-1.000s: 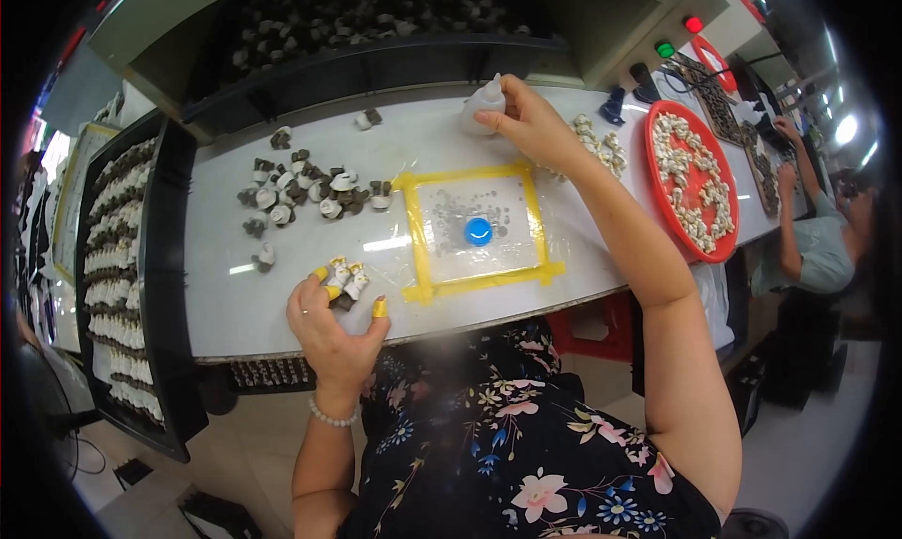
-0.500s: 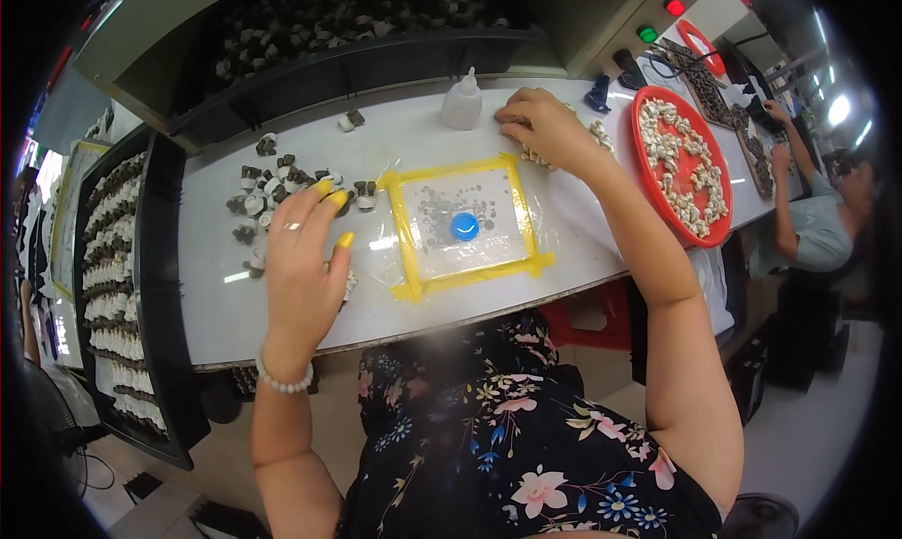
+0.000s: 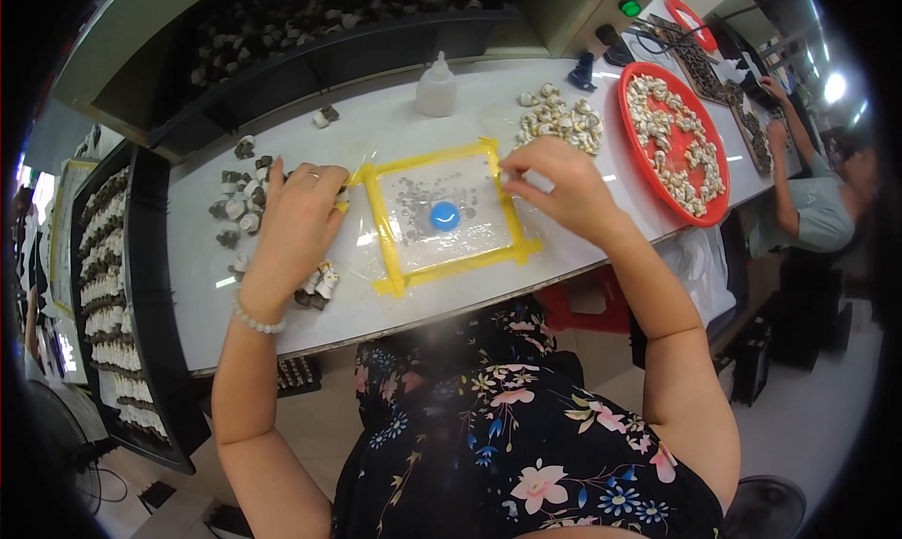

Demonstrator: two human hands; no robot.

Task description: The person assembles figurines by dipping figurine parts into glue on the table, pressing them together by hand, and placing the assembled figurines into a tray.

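Observation:
My right hand (image 3: 566, 187) pinches a small white piece (image 3: 508, 174) between thumb and fingertips, above the right edge of a clear sheet framed in yellow tape (image 3: 383, 229). On that sheet, among dark round spots, lies a blue round cap (image 3: 444, 216). My left hand (image 3: 293, 221) is closed, fingers curled down beside a loose group of small dark-and-white pieces (image 3: 246, 201); whatever it grips is hidden. Near its wrist lie a few white and dark pieces with yellowish marks (image 3: 321, 283). Past my right hand is a pile of small white-and-gold pieces (image 3: 562, 123).
A red round tray (image 3: 669, 187) of white pieces stands at the right. Behind the sheet is a translucent squeeze bottle (image 3: 436, 90). A black tray (image 3: 160, 257) holding rows of pieces stands left; another dark bin (image 3: 348, 74) sits at the back. A co-worker (image 3: 803, 196) works far right.
My right hand has come from the white pile toward me to the taped sheet's edge, carrying a small piece. My left hand's fingers have curled in. The whole view has shifted slightly.

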